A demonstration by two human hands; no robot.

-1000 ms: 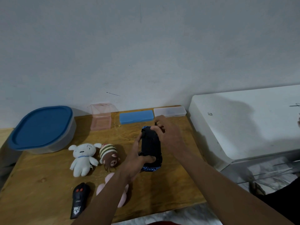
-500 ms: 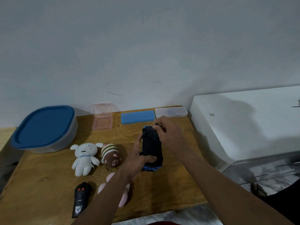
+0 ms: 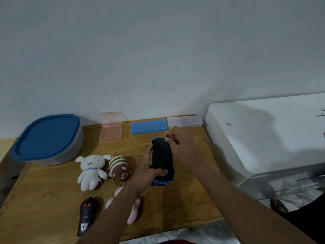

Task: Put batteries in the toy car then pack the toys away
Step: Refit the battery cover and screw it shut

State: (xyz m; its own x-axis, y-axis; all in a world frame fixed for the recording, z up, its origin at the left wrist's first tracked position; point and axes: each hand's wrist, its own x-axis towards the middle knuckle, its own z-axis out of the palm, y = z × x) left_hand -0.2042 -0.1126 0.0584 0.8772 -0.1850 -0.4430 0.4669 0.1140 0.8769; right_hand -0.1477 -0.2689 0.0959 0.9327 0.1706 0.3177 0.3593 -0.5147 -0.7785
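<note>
The blue toy car (image 3: 161, 155) is held upside down above the wooden table (image 3: 190, 196), its black underside facing me. My left hand (image 3: 149, 170) grips its near end, thumb across the underside. My right hand (image 3: 181, 147) curls over the far end, fingertips pinched at the car's far edge; whether they hold a small item is hidden. On the table lie a white plush (image 3: 90, 170), a striped brown plush (image 3: 118, 167), a pink plush (image 3: 132, 211) partly under my left forearm, and a black remote (image 3: 86, 217).
A grey tub with a blue lid (image 3: 47, 138) stands at the back left. A pink clear box (image 3: 110, 129), a blue case (image 3: 148, 126) and a clear case (image 3: 184, 121) line the wall. A white appliance (image 3: 263, 134) borders the table's right side.
Both hands stay on the car. My right fingertips have shifted slightly at the car's far end; the car has barely moved.
</note>
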